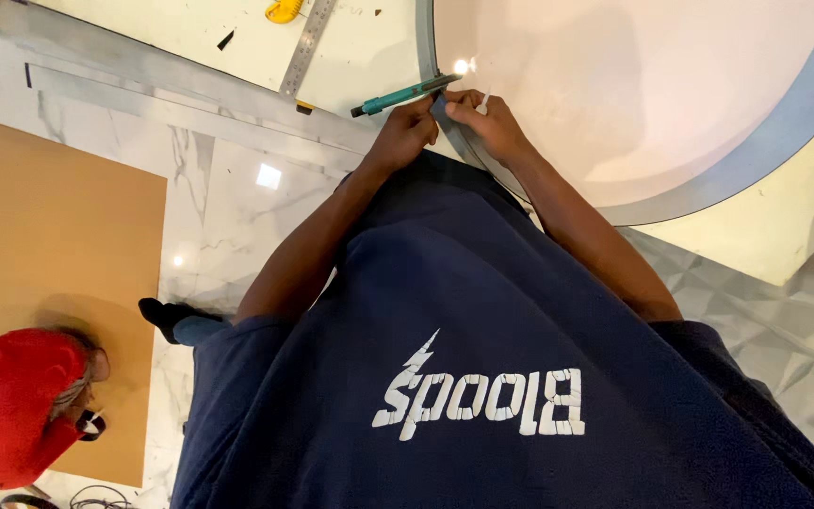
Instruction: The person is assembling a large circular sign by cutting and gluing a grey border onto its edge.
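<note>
My left hand (405, 130) is closed around a teal cutter (403, 94), whose blade end lies on the grey edge band (445, 113) of a large round white panel (633, 85). My right hand (482, 121) sits right beside it. Its fingertips pinch the same grey band at the panel's rim. The two hands touch each other at the rim. What lies under the fingertips is hidden. My dark blue shirt fills the lower part of the view.
A steel ruler (308, 42) and a yellow tape measure (284, 9) lie on the cream board beyond my left hand. A long grey strip (143, 66) runs along that board. A brown sheet (49, 236) covers the marble floor at left, with a person in red (11, 405) beside it.
</note>
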